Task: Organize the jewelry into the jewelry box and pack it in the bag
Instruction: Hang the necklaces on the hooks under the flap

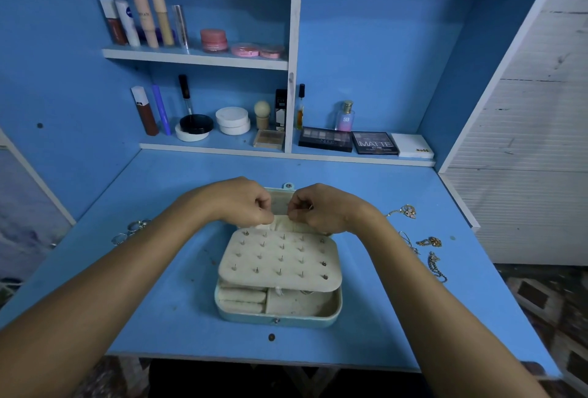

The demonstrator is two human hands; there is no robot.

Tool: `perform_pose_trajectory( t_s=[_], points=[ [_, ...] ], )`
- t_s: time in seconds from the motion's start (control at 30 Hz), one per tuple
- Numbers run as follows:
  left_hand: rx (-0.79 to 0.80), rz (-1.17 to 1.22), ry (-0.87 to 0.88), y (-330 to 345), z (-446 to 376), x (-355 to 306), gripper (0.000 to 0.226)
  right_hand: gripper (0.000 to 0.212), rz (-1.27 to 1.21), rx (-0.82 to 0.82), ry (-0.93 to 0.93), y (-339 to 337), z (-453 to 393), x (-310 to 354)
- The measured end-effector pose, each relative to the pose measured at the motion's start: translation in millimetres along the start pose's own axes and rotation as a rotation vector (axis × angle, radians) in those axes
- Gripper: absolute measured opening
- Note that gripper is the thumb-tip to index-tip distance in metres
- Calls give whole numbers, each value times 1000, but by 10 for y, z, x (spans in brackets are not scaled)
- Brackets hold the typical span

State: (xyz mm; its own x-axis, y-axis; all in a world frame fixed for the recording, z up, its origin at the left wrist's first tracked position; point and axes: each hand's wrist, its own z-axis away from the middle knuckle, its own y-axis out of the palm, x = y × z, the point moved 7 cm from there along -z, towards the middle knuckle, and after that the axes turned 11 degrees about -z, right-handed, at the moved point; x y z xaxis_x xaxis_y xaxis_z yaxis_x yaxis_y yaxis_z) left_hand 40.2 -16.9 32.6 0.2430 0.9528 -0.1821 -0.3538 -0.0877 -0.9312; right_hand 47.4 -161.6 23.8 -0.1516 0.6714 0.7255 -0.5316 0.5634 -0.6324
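Head view, the only one supplied. We find a pale blue, rounded-rectangular jewelry box [278, 311] lying open at the middle of the blue desk top [178, 302]. Its cream padded earring panel [280, 259], studded with rows of small posts, is folded forward over the front compartments; a few posts along its right edge appear to carry studs.

Both hands work at the far side of the box, over the cream pocket of the lid [281, 224]. The left hand [245, 203] has its fingers curled, thumb and forefinger closed together on the upper edge of that pocket or on something small there. The right hand [313, 208] is likewise curled, its fingertips closed on a small item beside the pocket. We cannot tell what that item is.

Loose pieces remain outside: silver rings [132, 230] near the left forearm, and gold-toned chains and pendants [426, 245] to the right of the box, well apart from it.

No bag is in view.

We judge the organizing step to be in hand and far from complete. The next move calls for seating the pinched piece in the pocket, then fetching the loose pieces on either side.
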Motion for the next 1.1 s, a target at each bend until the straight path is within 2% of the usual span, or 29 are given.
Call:
perform_pose_trajectory(
  t_s=[0.17, 0.3, 0.43, 0.77, 0.93, 1.1],
  points=[
    [10, -37, 2, 32, -31, -8, 23, 9, 29, 11, 18, 14, -12, 5],
    [-55, -16, 45, 8, -40, -24, 6, 11, 62, -15, 15, 16, -30, 5],
    [-150, -14, 56, 20, -44, 14, 12, 9, 37, -63, 14, 10, -34, -16],
    [-223, 3, 106, -11, -76, -43, 10, 10, -102, -230, -38, -127, 87, -113],
    [-295, 65, 160, -73, -150, -309, 6, 6, -144, -367, -101, -391, 270, -173],
    [-318, 104, 218, -152, -288, -608, 3, 7, -179, -483, -66, -742, 481, -404]
  ],
)
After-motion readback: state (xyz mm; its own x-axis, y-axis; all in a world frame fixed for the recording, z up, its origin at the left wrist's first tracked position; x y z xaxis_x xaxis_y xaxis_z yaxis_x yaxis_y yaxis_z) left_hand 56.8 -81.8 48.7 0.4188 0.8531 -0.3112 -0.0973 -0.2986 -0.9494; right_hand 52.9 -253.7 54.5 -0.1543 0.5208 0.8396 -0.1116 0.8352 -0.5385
